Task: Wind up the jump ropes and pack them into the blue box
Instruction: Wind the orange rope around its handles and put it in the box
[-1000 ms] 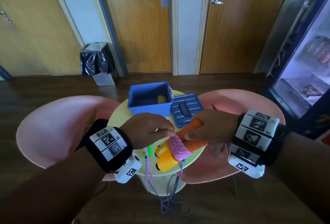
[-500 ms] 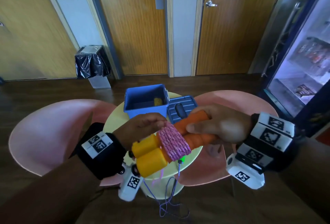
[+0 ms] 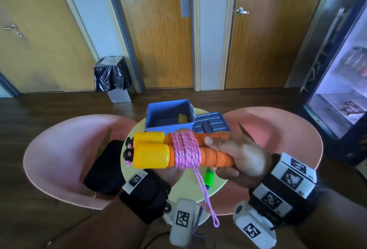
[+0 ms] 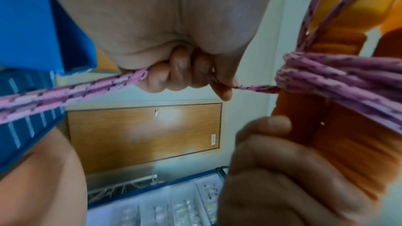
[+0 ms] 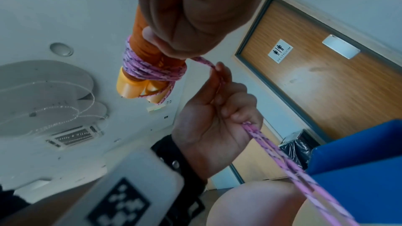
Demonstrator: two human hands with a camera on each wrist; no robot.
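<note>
The right hand is grasping the orange grips of the two jump rope handles, holding them side by side and roughly level above the counter. The yellow ends of the handles are pointing toward the left hand's side. Several turns of pink rope are lying around both handles, just beside the right thumb.

The left hand is sitting under the handles, mostly hidden from the head camera. In the wrist views its fingers are curling around the loose rope, gripping it just beside the wound turns. The free doubled length of rope is hanging down from this hand and ending in a loop below the counter edge.

The blue box is standing open on the counter beyond both hands, with a yellow object inside, probably another handle, though the view is too small to confirm. The blue lid is lying just beside the box, beyond the right hand. A green handle is lying on the counter beneath the right hand.
</note>
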